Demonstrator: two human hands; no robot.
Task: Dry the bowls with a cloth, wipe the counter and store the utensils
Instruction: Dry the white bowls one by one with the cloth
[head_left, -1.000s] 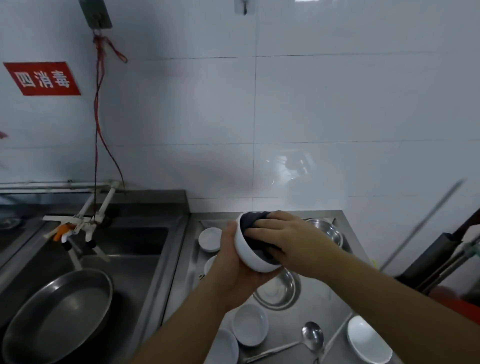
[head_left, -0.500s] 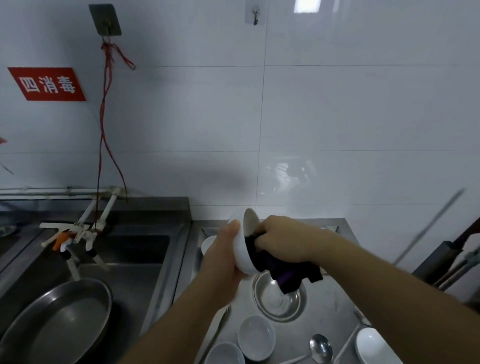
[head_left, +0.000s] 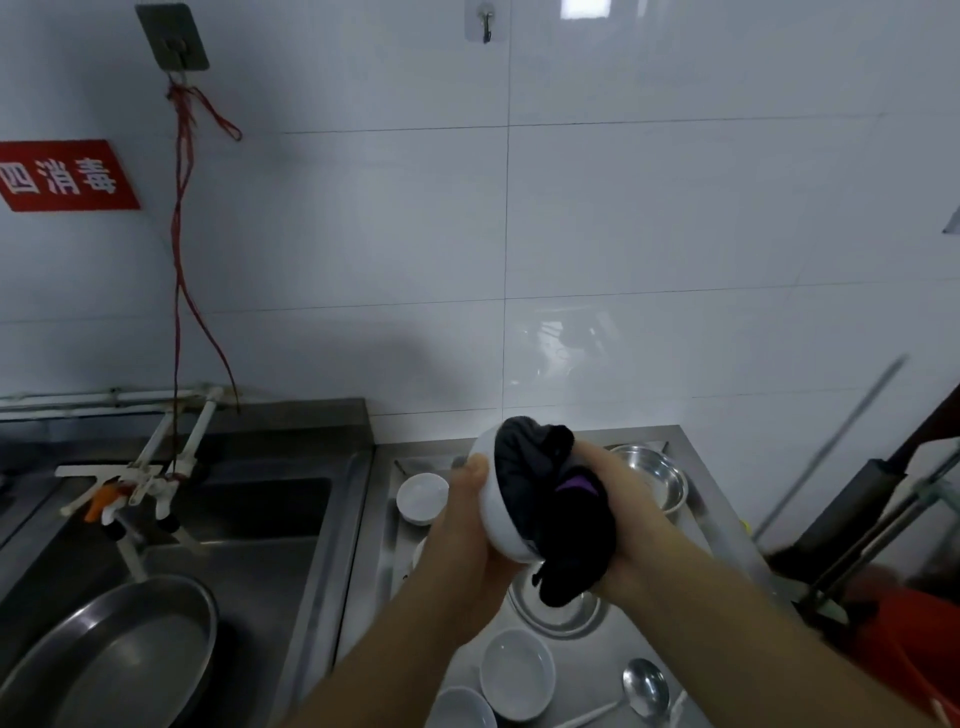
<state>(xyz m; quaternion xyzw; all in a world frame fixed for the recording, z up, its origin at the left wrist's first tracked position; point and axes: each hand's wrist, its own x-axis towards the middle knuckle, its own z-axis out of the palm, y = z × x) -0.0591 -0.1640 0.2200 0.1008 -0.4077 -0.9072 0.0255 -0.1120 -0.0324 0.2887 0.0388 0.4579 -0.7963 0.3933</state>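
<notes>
Gripping a small round white ceramic bowl tipped on its side, the left hand faces the right hand, whose fingers clutch a bunched dark cloth stuffed into the glossy bowl's mouth between them.

Glossy white tiled wall, red sign, steel sink below.

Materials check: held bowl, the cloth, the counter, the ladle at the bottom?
Held bowl: glossy white, looks like ceramic, though melamine is possible. Cloth: soft dark fabric with a purple patch; it bunches and droops. Counter: brushed steel by its dull grey sheen. Ladle: polished metal, mirror-like bowl.
</notes>
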